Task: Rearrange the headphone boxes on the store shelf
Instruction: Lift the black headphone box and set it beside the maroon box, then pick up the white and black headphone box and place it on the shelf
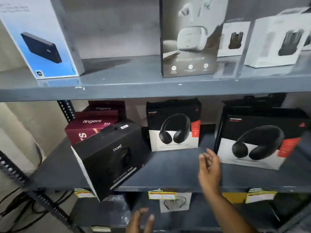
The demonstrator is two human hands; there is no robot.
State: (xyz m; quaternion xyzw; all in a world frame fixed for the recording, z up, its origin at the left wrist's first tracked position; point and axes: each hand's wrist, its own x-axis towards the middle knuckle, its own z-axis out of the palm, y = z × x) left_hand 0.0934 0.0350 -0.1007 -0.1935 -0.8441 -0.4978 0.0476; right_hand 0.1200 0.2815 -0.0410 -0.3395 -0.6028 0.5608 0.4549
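A black boat headphone box [111,158] sits skewed on the middle shelf [171,174], its lower corner overhanging the front edge. Behind it stand two maroon fingers boxes [91,125]. A black-and-white headphone box [173,126] stands upright at the centre back. A larger one [259,140] stands at the right, nearer the front. My right hand [209,167] hovers open over the bare shelf between these two boxes, touching neither. My left hand [139,221] is low, in front of the bottom shelf, fingers spread and empty.
The upper shelf [134,84] holds a blue-and-white box [42,42], a grey earbuds box [188,39] and white boxes [277,41]. Bottom shelf has tagged boxes [175,201]. A perforated metal upright [33,194] and cables [15,204] lie at the left.
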